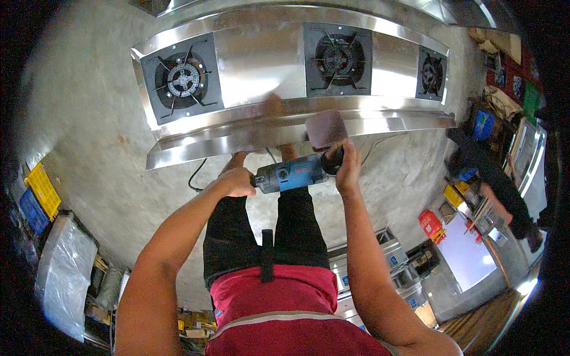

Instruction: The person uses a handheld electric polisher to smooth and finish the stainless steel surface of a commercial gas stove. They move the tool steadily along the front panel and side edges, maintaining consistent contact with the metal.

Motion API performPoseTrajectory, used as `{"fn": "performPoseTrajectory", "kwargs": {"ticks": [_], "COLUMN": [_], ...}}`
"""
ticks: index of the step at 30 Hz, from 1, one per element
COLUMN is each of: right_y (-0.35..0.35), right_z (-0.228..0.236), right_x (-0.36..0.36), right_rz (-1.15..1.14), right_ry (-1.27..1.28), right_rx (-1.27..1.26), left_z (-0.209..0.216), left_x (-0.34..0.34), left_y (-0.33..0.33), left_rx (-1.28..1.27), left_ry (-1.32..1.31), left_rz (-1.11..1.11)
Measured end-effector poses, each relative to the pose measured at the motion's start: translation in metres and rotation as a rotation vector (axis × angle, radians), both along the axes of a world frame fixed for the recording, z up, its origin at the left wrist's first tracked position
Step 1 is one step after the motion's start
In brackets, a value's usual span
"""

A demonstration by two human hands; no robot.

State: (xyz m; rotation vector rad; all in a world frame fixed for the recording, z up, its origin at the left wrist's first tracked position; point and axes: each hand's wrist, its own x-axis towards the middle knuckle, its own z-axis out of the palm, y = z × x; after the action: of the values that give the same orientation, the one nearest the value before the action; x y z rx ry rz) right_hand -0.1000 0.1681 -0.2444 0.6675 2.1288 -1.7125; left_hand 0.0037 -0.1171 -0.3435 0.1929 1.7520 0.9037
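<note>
Both my hands hold a blue and black handheld power sander (300,173) level in front of my thighs. My left hand (236,181) is closed round its rear end. At the front end, my right hand (349,166) wraps the dark head or grip, with part of the fingers hidden. A brownish-pink, squarish abrasive head (326,129) sticks out from the tool toward the stove. It overlaps the front ledge (219,146) of a stainless-steel gas stove (258,62) in this view; I cannot tell whether they touch.
The stove has three black burners, including the left burner (183,80). A dark cable (195,178) curves near my feet on the concrete floor (119,172). At the right, another person (493,172) in dark clothes bends beside cluttered goods. Plastic-wrapped goods (66,276) stand at the left.
</note>
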Motion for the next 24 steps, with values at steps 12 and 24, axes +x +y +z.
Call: {"fn": "performPoseTrajectory", "kwargs": {"ticks": [12,24], "right_y": [0.087,-0.111], "right_z": [-0.007,-0.003], "right_x": [-0.046,0.021], "right_rz": [-0.205,-0.003], "right_ry": [-0.041,-0.072], "right_rx": [-0.001,-0.097], "left_z": [-0.006,0.057], "left_x": [-0.063,-0.022], "left_y": [0.086,-0.113], "left_rx": [-0.023,-0.217], "left_ry": [-0.190,-0.360], "left_rz": [-0.139,-0.113]}}
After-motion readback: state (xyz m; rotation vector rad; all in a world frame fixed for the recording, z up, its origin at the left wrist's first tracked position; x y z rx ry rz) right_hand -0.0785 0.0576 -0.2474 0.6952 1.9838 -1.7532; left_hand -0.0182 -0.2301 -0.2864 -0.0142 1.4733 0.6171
